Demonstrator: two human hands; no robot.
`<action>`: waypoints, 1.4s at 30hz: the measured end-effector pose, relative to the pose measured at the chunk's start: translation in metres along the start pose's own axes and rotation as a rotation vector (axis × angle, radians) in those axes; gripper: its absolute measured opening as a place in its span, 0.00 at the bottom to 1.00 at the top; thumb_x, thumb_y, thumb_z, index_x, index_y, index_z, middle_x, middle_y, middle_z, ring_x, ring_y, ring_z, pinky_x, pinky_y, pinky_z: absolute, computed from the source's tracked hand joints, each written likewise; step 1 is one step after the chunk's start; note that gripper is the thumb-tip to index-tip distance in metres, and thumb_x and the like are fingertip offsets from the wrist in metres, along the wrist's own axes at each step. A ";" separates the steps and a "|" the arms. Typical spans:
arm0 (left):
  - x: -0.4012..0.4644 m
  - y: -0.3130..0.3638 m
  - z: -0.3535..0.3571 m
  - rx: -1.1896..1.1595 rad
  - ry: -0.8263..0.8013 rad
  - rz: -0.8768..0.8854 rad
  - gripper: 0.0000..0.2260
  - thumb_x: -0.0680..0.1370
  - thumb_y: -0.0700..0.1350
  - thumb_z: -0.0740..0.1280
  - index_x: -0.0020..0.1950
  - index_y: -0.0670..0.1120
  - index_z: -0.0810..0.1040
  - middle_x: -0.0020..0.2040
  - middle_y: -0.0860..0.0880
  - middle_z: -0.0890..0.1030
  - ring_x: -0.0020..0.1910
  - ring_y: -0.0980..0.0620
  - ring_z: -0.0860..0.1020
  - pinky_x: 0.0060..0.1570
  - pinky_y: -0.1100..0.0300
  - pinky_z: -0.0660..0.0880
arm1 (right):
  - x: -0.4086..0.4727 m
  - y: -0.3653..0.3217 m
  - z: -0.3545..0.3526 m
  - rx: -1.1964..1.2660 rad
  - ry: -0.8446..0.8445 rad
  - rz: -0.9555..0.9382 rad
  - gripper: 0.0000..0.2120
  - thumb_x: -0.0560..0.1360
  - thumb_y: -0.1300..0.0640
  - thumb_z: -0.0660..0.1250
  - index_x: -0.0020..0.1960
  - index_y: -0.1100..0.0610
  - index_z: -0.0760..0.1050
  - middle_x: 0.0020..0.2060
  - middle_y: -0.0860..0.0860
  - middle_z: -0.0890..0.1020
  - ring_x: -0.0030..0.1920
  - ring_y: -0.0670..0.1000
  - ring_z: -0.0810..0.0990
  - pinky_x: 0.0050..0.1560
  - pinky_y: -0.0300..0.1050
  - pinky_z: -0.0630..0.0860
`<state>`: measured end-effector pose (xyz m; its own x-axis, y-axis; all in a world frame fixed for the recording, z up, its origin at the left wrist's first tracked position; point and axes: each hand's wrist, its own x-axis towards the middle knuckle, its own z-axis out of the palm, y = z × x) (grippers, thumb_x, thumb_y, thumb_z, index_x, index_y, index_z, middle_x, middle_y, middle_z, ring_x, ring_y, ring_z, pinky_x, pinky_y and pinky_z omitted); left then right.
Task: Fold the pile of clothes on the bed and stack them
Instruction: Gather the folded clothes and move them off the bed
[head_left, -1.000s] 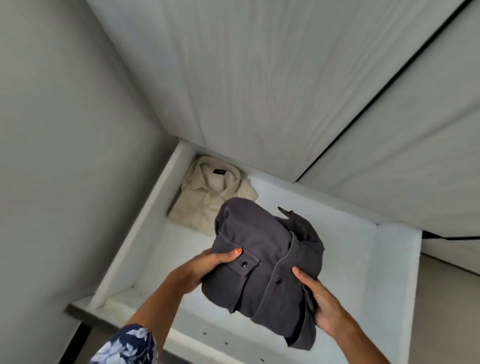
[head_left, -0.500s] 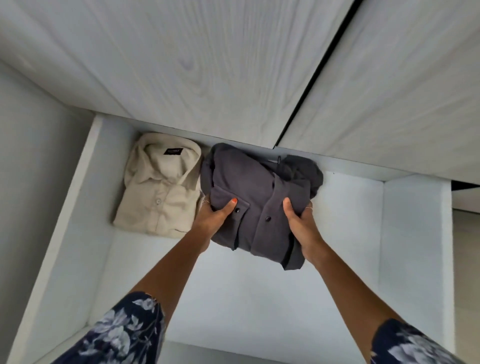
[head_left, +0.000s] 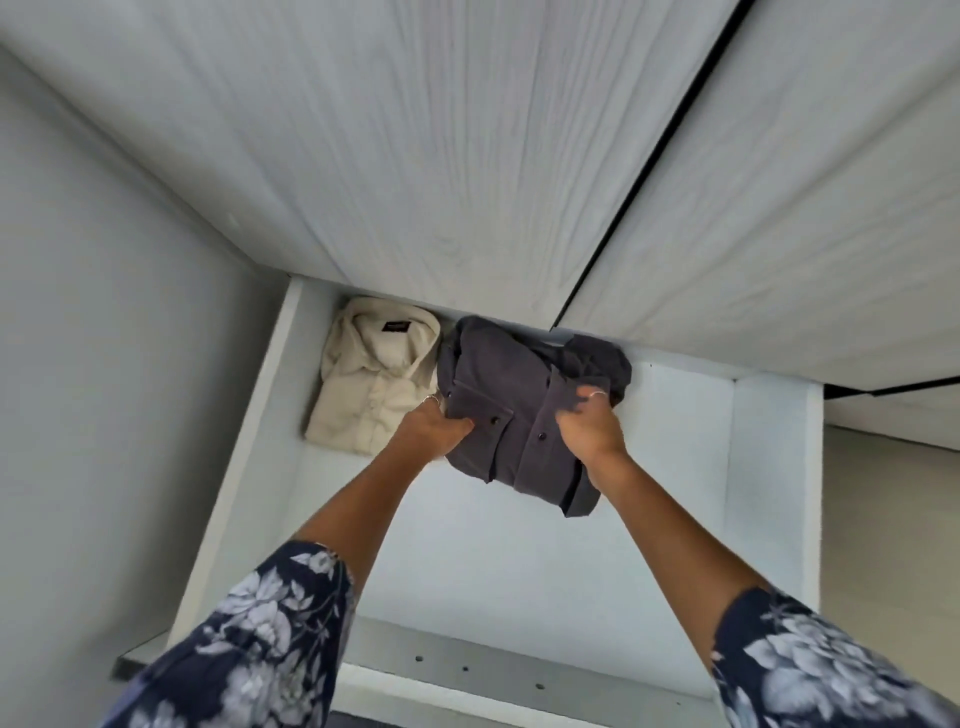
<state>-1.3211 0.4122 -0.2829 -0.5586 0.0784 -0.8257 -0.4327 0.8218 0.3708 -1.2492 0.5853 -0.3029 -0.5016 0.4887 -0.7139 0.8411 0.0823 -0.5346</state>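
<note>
- The folded dark grey shirt lies in the back part of an open white drawer, with its collar end toward the wardrobe doors.
- The shirt lies between the two hands, and each hand has one side of it.
- The left hand grips the left edge of the shirt near the chest pocket. The thumb lies on top of the cloth and the fingers curl around the edge, between this shirt and the beige one.
- The right hand holds the right side of the shirt. Its fingers are curled and bunch the cloth near the button line, and a ring is visible on one finger.
- The near, lower end of the shirt reaches toward the person, past both wrists, and lies a little to the right.
- I cannot tell surely if the shirt rests fully on the drawer floor or is held slightly above it, because the hands and the folds hide the underside.
- A folded beige shirt lies in the back left corner of the drawer. Its right edge is just beside the dark shirt, maybe touching it.
- Both forearms come from dark sleeves with a white flower pattern.
- The front half of the drawer floor shows as plain white.
</note>
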 end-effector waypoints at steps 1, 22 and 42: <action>-0.013 0.003 -0.010 0.012 0.007 0.011 0.27 0.79 0.50 0.64 0.75 0.44 0.61 0.72 0.43 0.67 0.69 0.44 0.68 0.63 0.57 0.67 | -0.013 -0.009 -0.004 -0.044 -0.052 -0.062 0.22 0.76 0.66 0.62 0.69 0.61 0.67 0.58 0.57 0.78 0.59 0.57 0.77 0.58 0.45 0.74; -0.427 -0.146 -0.082 0.092 0.629 -0.060 0.31 0.78 0.50 0.62 0.78 0.46 0.54 0.78 0.48 0.56 0.76 0.48 0.55 0.72 0.49 0.59 | -0.435 -0.119 0.019 -0.544 -0.558 -1.262 0.27 0.72 0.72 0.56 0.69 0.59 0.71 0.72 0.57 0.67 0.75 0.53 0.61 0.73 0.38 0.52; -0.791 -0.422 0.304 -1.030 0.915 -0.945 0.25 0.68 0.52 0.62 0.63 0.44 0.74 0.62 0.41 0.77 0.60 0.41 0.76 0.58 0.49 0.74 | -0.765 0.171 0.054 -1.213 -1.410 -1.609 0.20 0.76 0.67 0.58 0.66 0.61 0.72 0.69 0.57 0.72 0.71 0.54 0.67 0.69 0.38 0.58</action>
<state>-0.4818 0.1751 0.0847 0.1122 -0.8335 -0.5410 -0.8816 -0.3346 0.3328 -0.7330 0.1787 0.1275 0.0590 -0.9725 -0.2252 -0.6924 0.1226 -0.7110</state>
